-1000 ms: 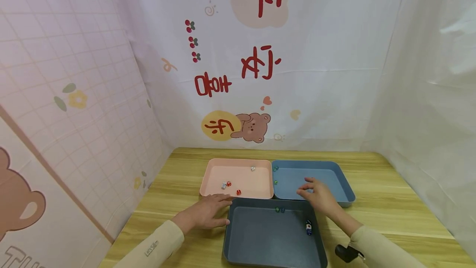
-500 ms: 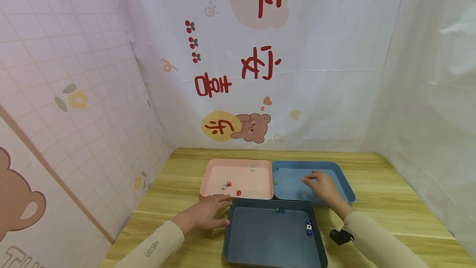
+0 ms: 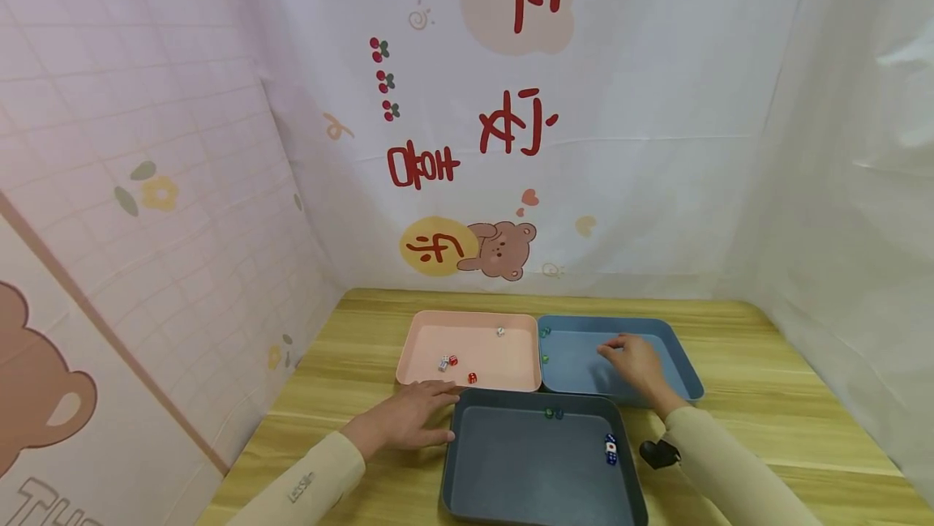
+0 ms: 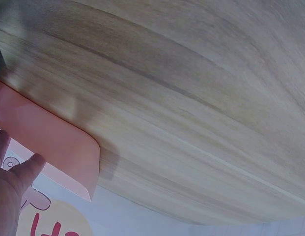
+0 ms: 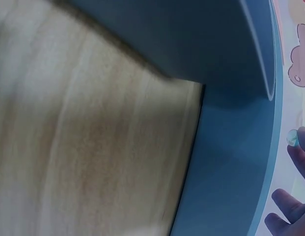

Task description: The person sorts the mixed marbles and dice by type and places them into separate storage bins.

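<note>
My right hand [image 3: 636, 364] is over the blue tray [image 3: 674, 348], fingers bent toward the thumb. In the right wrist view its fingertips pinch a small translucent pale-green die [image 5: 292, 137]. Two spots of green dice [image 3: 545, 332] lie along that tray's left side. My left hand [image 3: 409, 416] has its fingers loosely extended, fingertips right at the left rim of the dark grey tray [image 3: 525, 477]. Inside this tray are a green die [image 3: 550, 412], a darker teal die [image 3: 559, 413] beside it, and a short row of blue and white dice [image 3: 610, 449] near the right wall.
A pink tray [image 3: 419, 339] with red dice [image 3: 472, 378] and white dice [image 3: 500, 332] stands left of the blue one, behind the dark tray. All three sit close together on a wood-grain table [image 3: 759, 396]. A printed white curtain [image 3: 642, 186] rises behind the table.
My right hand has moved back and slightly right, from near the dark tray's far edge to over the blue tray, its fingers closer together. The left hand stays put; the head view shifts slightly.
</note>
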Motion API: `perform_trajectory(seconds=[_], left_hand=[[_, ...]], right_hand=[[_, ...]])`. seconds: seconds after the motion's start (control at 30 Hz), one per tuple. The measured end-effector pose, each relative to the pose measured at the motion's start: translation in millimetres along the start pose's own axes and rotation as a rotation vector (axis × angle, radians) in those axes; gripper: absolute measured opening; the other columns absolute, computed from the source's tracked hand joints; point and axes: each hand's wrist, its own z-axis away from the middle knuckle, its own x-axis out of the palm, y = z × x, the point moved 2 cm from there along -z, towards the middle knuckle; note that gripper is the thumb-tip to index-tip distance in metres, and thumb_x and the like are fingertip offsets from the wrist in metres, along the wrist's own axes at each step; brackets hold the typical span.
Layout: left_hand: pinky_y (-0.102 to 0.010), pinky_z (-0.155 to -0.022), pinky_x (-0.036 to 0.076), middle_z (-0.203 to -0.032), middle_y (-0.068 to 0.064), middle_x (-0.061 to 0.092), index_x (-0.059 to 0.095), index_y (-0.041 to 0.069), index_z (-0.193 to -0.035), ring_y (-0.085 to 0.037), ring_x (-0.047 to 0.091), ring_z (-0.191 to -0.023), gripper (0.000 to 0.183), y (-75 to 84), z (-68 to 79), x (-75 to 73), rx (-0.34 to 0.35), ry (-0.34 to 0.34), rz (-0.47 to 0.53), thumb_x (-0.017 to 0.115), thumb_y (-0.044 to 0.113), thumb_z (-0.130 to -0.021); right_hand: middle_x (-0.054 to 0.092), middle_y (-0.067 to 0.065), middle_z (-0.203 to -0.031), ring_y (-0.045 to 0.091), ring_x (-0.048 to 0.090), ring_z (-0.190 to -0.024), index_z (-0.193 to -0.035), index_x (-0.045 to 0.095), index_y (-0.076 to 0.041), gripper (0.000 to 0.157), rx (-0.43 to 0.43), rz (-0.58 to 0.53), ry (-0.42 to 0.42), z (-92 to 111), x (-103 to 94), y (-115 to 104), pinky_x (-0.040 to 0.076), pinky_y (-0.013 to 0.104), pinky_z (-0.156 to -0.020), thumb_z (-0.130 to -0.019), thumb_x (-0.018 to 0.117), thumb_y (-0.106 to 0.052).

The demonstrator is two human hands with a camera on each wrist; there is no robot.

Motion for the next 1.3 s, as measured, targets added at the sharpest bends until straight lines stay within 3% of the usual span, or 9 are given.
perform_trajectory(seconds=[0.5, 1.0, 1.3], left_hand=[[-0.055, -0.113, 0.030, -0.154, -0.010, 0.040, 0.051, 0.011, -0.145, -0.030, 0.036, -0.141, 0.064, 1.7, -0.3, -1.7, 0.000, -0.006, 0.000, 0.058, 0.052, -0.096], [-0.055, -0.113, 0.030, -0.154, -0.010, 0.039, 0.051, 0.011, -0.145, -0.030, 0.036, -0.141, 0.064, 3.5, 0.0, -2.5, 0.006, -0.009, -0.005, 0.057, 0.052, -0.097], [-0.056, -0.112, 0.030, -0.154, -0.010, 0.040, 0.051, 0.009, -0.145, -0.032, 0.036, -0.141, 0.064, 4.3, 1.0, -4.4, 0.002, -0.009, 0.004, 0.058, 0.051, -0.096]], right_hand=[[0.054, 0.033, -0.134, 0.052, 0.051, -0.119, -0.107, 0.076, 0.001, 0.029, -0.001, 0.027, 0.009, -0.7, 0.0, 4.2, 0.046, 0.060, -0.087, -0.096, 0.064, -0.024], [0.059, 0.030, -0.128, 0.049, 0.054, -0.117, -0.108, 0.074, 0.003, 0.029, -0.007, 0.015, 0.021, 0.1, 1.8, 5.4, 0.045, 0.060, -0.092, -0.097, 0.062, -0.020], [0.053, 0.033, -0.135, 0.051, 0.050, -0.122, -0.112, 0.073, 0.004, 0.031, 0.012, -0.021, -0.001, 3.8, -1.9, 7.6, 0.044, 0.060, -0.093, -0.099, 0.060, -0.021]])
